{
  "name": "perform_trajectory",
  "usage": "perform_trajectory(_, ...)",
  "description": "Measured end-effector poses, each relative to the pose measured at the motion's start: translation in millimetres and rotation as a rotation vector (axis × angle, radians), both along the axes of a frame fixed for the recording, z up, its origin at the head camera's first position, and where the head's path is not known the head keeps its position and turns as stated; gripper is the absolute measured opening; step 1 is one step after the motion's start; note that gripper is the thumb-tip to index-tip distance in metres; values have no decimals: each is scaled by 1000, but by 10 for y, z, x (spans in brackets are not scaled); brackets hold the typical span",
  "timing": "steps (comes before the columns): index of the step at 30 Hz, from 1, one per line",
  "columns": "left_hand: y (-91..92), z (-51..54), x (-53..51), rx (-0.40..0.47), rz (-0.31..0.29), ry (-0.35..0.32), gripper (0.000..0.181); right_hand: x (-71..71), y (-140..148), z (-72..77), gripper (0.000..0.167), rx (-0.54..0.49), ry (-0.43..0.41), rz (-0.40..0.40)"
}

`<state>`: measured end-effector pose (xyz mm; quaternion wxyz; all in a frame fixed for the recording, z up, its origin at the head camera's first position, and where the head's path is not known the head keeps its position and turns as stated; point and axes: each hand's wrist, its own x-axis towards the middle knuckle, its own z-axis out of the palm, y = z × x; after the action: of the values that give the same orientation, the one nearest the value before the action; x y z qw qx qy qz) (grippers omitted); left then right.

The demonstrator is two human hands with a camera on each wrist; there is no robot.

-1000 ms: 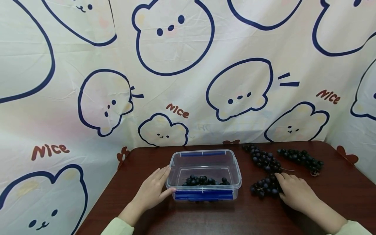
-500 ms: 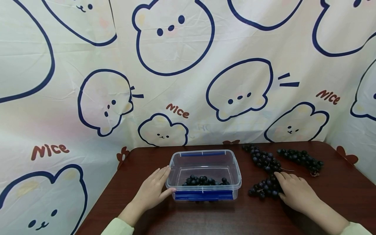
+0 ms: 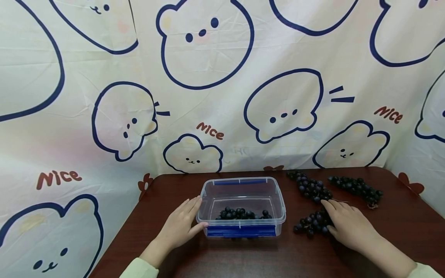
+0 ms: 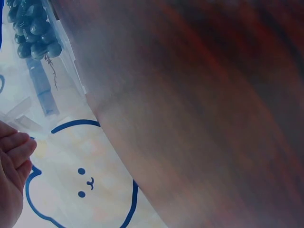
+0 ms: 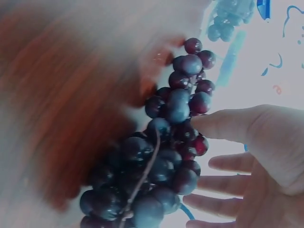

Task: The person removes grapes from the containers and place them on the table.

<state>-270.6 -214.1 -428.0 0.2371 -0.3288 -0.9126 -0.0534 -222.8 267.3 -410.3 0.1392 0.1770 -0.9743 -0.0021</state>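
Observation:
A clear plastic container [image 3: 241, 231] with blue latches stands on the table, with dark grapes [image 3: 240, 213] inside. My left hand [image 3: 179, 224] rests against its left side, fingers extended and thumb at the front corner; only some fingers [image 4: 19, 147] show in the left wrist view. To the container's right lies a bunch of grapes [image 3: 311, 224]. At the bunch's right end is my right hand [image 3: 351, 227]. In the right wrist view the thumb [image 5: 228, 124] touches the bunch [image 5: 161, 166], and the rather straight fingers reach behind it, their tips hidden.
Two more bunches lie farther back: one bunch [image 3: 311, 187] just beyond the right hand, another bunch [image 3: 358, 188] near the right edge. The table [image 3: 243, 258] is brown and glossy. A printed cloth [image 3: 201, 116] hangs behind and beside it.
My right hand has shifted slightly forward, its fingers reaching farther across the bunch. The near bunch has shifted a little to the left. My left hand and the container have not moved.

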Motion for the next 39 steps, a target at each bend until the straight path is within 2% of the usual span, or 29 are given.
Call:
perform_trajectory(9,1,4,1,1,3,-5,78,19,-103,143,71,-2,123,62)
perform_trajectory(15,-1,2,1,4,0,-1,77,6,-206,231,71,5,167,84)
perform_trajectory(19,-3,0,0,8,-8,-4,79,-7,-274,272,71,-5,185,96)
perform_trajectory(25,-9,2,0,7,-16,9,79,-52,-360,298,71,-12,267,139)
perform_trajectory(33,2,32,22,-10,11,-29,78,-115,-524,372,71,-33,259,149)
perform_trajectory(39,3,43,25,-10,10,-28,77,-182,-647,423,72,-52,314,188)
